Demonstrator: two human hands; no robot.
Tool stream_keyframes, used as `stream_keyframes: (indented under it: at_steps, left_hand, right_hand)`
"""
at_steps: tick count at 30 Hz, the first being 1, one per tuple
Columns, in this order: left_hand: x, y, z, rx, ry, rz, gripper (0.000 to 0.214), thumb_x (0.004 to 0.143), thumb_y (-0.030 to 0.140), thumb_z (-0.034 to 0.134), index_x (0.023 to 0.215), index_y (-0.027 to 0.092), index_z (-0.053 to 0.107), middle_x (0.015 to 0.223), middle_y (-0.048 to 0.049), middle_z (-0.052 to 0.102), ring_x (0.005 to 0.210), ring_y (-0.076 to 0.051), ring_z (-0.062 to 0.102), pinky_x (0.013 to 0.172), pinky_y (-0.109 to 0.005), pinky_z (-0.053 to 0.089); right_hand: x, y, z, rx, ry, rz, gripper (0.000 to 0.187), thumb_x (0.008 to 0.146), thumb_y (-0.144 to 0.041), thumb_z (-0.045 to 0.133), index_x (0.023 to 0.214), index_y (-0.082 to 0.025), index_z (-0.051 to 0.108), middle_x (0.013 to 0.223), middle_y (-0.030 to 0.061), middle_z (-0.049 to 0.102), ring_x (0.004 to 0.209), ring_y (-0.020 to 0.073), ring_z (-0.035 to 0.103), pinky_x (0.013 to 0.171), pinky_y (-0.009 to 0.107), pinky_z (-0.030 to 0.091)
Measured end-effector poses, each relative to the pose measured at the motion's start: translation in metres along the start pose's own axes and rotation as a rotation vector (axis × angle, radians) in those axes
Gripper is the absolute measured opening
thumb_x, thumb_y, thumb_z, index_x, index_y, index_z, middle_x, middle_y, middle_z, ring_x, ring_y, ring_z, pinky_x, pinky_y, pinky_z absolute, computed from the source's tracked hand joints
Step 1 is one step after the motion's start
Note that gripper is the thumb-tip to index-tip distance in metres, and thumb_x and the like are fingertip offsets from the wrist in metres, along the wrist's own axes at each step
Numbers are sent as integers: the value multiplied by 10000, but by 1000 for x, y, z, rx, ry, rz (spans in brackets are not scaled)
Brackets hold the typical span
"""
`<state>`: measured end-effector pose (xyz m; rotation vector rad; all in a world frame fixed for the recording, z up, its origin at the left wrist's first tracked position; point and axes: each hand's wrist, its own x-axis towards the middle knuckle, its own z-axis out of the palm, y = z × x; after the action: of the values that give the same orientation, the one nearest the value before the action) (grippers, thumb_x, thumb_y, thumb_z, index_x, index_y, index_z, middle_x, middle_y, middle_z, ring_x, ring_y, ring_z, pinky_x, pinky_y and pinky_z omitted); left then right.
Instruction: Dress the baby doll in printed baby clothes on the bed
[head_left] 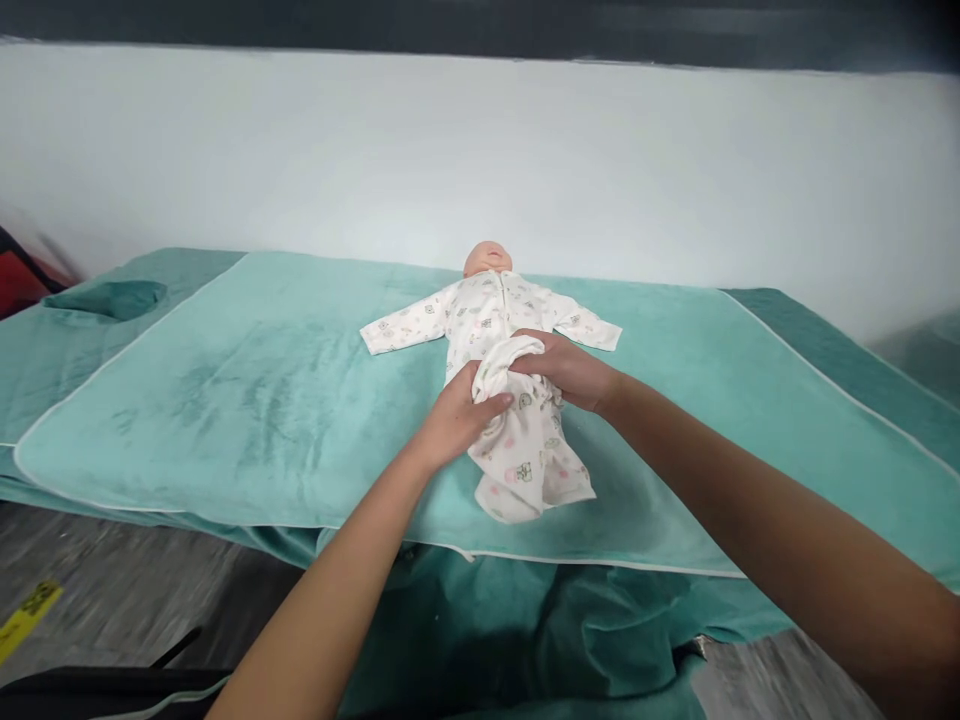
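A baby doll lies on its back on the teal cover, head toward the wall. It wears a white printed baby top with both long sleeves spread out sideways. Over its lower body, a bunched white printed baby garment is gathered in both hands; whether it is joined to the top I cannot tell. My left hand grips the gathered cloth from the left, thumb on top. My right hand holds the rolled edge from the right, its fingertips partly inside the folds. The doll's legs are hidden.
A teal velvety cover with white piping lies over a bed against a white wall. At the left end the bed has a face hole. A red and black object stands at the far left. Yellow tape marks the grey floor.
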<state>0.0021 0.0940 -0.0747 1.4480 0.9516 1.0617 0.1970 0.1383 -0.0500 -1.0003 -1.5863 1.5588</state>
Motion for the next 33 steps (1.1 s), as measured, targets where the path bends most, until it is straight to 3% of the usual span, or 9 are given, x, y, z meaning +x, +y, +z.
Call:
stream_keyframes:
  at_steps: [3,9,15,19,23,29,33]
  left_hand:
    - [7,-4,9,-126,132,-16,351,805,368,691,1100,188,633,1082,-66,701,1048,-254,618,935,-353,457]
    - [23,1,19,-238,371,-93,241,806,300,647,1020,189,668,1032,-43,724,966,-223,638,840,-307,486]
    - [19,-4,17,-253,275,-129,329,787,406,717,1025,180,707,985,-54,743,940,-223,640,827,-310,487]
    - [11,-7,18,-233,258,-119,335,775,429,737,1019,202,701,1023,-39,734,952,-212,632,838,-304,483]
    - [-11,3,36,-231,342,-152,287,798,405,705,1005,209,673,1015,-34,719,995,-229,623,859,-316,485]
    - [-78,27,93,-383,477,-340,350,872,485,607,1154,279,600,1130,-57,697,1056,-252,639,859,-346,507]
    - [-118,24,123,-571,554,-441,465,839,506,650,1252,309,565,1268,-72,661,1196,-272,605,945,-371,498]
  right_hand:
    - [-1,0,0,-38,-15,0,325,764,-371,764,1039,-204,717,999,48,740,933,229,681,788,340,524]
    - [-5,-7,1,-225,-210,88,447,705,-354,829,1124,-236,730,1062,46,750,1003,268,688,858,392,538]
    - [-2,7,1,143,-14,31,464,703,-332,805,1135,-193,707,1065,71,750,935,241,697,840,367,541]
    - [-1,13,-2,171,7,18,396,696,-298,758,1067,-170,710,981,67,752,859,229,688,769,339,529]
    - [-5,9,-2,-126,-4,-79,322,716,-305,715,1015,-188,698,953,36,729,872,223,653,739,322,495]
    - [-8,0,7,-674,-173,-106,99,711,-238,658,807,-225,637,870,10,693,788,206,600,672,308,436]
    - [-9,-1,13,-894,-282,-96,19,725,-217,620,735,-232,616,826,14,693,748,204,593,635,301,394]
